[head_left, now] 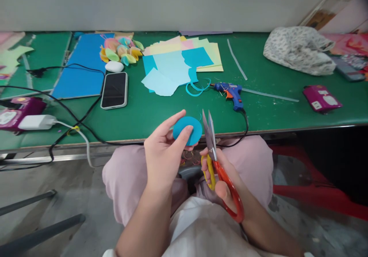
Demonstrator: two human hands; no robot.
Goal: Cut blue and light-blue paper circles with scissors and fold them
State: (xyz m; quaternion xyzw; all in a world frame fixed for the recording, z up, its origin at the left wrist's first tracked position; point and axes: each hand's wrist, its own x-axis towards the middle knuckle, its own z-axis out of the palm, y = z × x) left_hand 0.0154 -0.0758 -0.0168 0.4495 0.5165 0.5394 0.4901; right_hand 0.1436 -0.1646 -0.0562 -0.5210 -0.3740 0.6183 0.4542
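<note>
Between the thumb and fingers of my left hand is a round blue paper disc, held over my lap by the table's front edge. My right hand grips a pair of scissors with one red and one yellow handle. The blades point up and away from me, slightly parted, just right of the disc and apart from it. A thin curl of blue paper shows by the disc's upper right. Curled blue paper strips lie on the table beyond, near sheets of light blue paper.
A blue glue gun lies right of the paper, its cord hanging over the edge. Left are a phone, a white case, paper petals, a blue board and a power strip with cables. A patterned cloth sits right.
</note>
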